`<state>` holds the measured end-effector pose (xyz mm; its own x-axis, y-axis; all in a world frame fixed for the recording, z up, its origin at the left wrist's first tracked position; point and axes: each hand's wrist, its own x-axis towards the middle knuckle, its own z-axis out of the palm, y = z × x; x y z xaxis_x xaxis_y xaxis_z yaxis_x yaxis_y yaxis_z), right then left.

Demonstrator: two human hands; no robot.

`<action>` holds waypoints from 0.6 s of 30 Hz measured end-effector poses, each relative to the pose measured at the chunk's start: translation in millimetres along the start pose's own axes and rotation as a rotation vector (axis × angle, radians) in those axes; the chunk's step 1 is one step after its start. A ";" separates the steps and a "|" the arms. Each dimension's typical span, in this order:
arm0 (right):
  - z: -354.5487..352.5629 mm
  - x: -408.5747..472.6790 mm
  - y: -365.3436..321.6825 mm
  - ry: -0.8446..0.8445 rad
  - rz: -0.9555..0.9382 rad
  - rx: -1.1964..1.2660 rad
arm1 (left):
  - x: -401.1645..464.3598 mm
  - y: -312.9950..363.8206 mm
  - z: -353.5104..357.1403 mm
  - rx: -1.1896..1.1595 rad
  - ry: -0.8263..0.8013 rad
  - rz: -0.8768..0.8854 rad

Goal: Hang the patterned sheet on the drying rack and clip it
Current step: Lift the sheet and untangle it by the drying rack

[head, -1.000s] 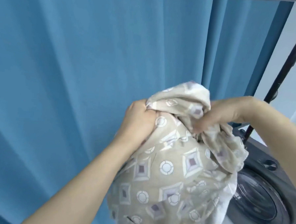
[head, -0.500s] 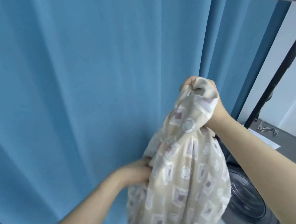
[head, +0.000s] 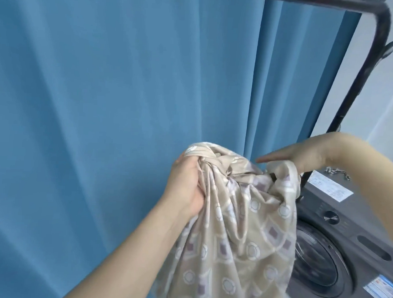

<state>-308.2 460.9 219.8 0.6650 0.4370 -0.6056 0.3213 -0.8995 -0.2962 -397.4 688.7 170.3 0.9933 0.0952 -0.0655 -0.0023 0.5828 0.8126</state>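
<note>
Bunching the top of the beige patterned cotton sheet [head: 237, 221], printed with circles and purple squares, the left hand [head: 188, 186] clenches a gathered fold. The right hand [head: 304, 158] reaches in from the right with fingers extended, a fold draped at its thumb; whether it grips cannot be told. The sheet hangs below the black metal drying rack [head: 375, 55], before a blue curtain [head: 102, 98] and a dark grey washing machine [head: 345, 243].

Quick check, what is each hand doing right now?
Left hand: grips the bunched patterned sheet.
Right hand: index finger straight, lower fingers hooked in the sheet.
</note>
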 end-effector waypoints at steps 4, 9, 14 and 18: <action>2.1 -11.7 -14.8 0.061 -0.440 0.790 | 3.6 9.0 -4.7 -0.071 -0.145 -0.025; 52.1 66.5 -67.6 0.287 -0.286 0.189 | -6.3 26.9 -2.9 0.214 -0.293 0.240; 34.0 39.6 -93.3 0.831 -0.463 0.302 | -17.9 65.9 -88.4 0.272 -0.472 -0.150; 32.1 22.1 -122.0 0.742 -0.694 0.546 | -20.2 11.2 -103.9 0.798 -0.302 -0.272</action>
<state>-354.3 580.4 218.8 0.7505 0.5654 0.3422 0.5588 -0.2665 -0.7853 -429.6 777.2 120.5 0.9361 -0.2463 -0.2511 0.2071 -0.1912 0.9595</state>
